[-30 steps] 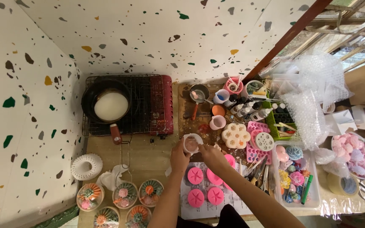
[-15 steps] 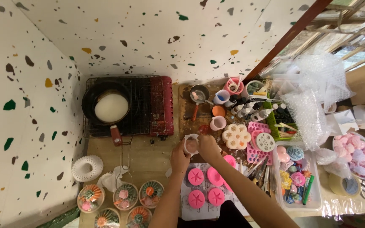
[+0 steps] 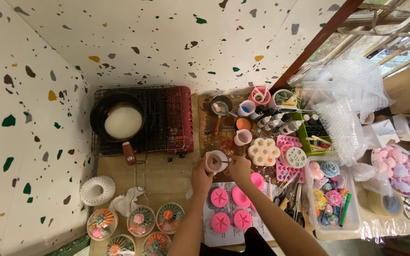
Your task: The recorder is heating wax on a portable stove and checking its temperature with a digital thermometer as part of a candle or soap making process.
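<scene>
The small white cup (image 3: 216,160) is gripped by the left hand (image 3: 201,176), while a thin stick, newly lowered in, is pinched by the right hand (image 3: 239,169)

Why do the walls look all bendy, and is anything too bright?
In the head view, the wide lens bends the speckled walls outward; daylight from the window whitens the bubble wrap; the left hand and right hand at the small white cup look sharp, barely shadowed.
</scene>
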